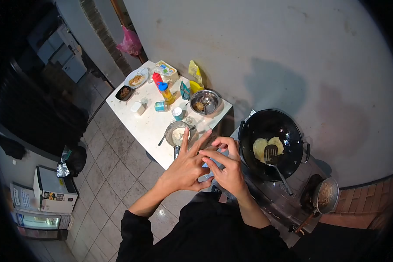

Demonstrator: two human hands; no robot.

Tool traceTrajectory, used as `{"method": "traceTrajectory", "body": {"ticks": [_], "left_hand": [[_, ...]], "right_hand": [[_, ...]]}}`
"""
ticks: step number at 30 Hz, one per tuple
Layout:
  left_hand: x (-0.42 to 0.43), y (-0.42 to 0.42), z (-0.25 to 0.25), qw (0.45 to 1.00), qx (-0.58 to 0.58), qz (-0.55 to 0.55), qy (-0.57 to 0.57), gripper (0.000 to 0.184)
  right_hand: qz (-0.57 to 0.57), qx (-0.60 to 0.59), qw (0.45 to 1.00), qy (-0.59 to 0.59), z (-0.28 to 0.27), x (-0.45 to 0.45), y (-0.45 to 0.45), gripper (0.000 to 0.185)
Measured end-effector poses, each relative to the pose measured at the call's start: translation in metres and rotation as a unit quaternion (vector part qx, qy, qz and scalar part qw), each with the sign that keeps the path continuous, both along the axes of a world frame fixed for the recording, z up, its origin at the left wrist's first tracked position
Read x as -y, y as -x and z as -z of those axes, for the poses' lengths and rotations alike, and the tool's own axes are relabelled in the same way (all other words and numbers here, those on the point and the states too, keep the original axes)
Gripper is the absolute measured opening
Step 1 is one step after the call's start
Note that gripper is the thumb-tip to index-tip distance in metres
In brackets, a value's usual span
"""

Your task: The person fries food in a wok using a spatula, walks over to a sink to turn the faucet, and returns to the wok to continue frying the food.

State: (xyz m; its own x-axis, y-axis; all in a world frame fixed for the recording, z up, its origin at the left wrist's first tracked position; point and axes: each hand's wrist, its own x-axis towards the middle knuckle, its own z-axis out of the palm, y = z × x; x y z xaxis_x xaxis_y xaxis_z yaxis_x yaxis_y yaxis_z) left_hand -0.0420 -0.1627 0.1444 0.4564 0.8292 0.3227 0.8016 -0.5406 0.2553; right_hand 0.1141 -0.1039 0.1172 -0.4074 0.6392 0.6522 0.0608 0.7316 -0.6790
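Note:
Both my hands are raised in front of me, between the table and the stove. My left hand (190, 167) has its fingers spread and holds nothing I can see. My right hand (227, 169) meets it, with thumb and fingertips drawn together at the left hand's fingers; whether something small is between them is hidden. To the right, a black wok (270, 171) holds pale yellow fried patties (260, 148). A black slotted spatula (271, 153) rests over them, its handle across the wok's rim. Left of my hands, a saucepan (167, 136) with a white mixture stands on the table.
On the white table (140, 126) are a steel bowl (220, 105), a red bottle (157, 78), a blue-capped yellow bottle (166, 94), jars, a black dish (124, 93) and a plate of food (131, 83). A small pan (334, 197) sits at the stove's right.

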Motion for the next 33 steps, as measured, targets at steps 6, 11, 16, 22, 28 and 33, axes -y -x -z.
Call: {"method": "traceTrajectory", "body": {"ticks": [6, 11, 16, 22, 28, 33], "left_hand": [[-0.007, -0.005, -0.001, 0.999, -0.01, 0.032, 0.009, 0.02], [-0.008, -0.007, 0.002, 1.0, -0.003, 0.031, 0.006, 0.019], [-0.008, -0.008, 0.003, 1.0, -0.005, 0.025, 0.011, 0.019], [-0.009, -0.007, 0.004, 1.0, -0.018, 0.017, 0.019, 0.019], [-0.013, -0.008, 0.006, 1.0, -0.01, 0.02, 0.018, 0.02], [-0.015, -0.006, 0.005, 0.999, -0.013, 0.016, 0.026, 0.02]], "right_hand": [[-0.019, -0.007, 0.999, 0.038, -0.003, -0.005, -0.008, 0.019], [-0.043, -0.025, 0.996, 0.07, 0.0, -0.009, -0.01, 0.013], [-0.092, -0.075, 0.984, 0.135, 0.006, -0.012, -0.014, 0.011], [-0.127, -0.115, 0.964, 0.203, 0.009, -0.016, -0.018, 0.011], [-0.105, -0.067, 0.977, 0.17, 0.004, -0.017, -0.014, 0.012], [-0.088, -0.031, 0.987, 0.133, 0.005, -0.019, -0.013, 0.014]]}}
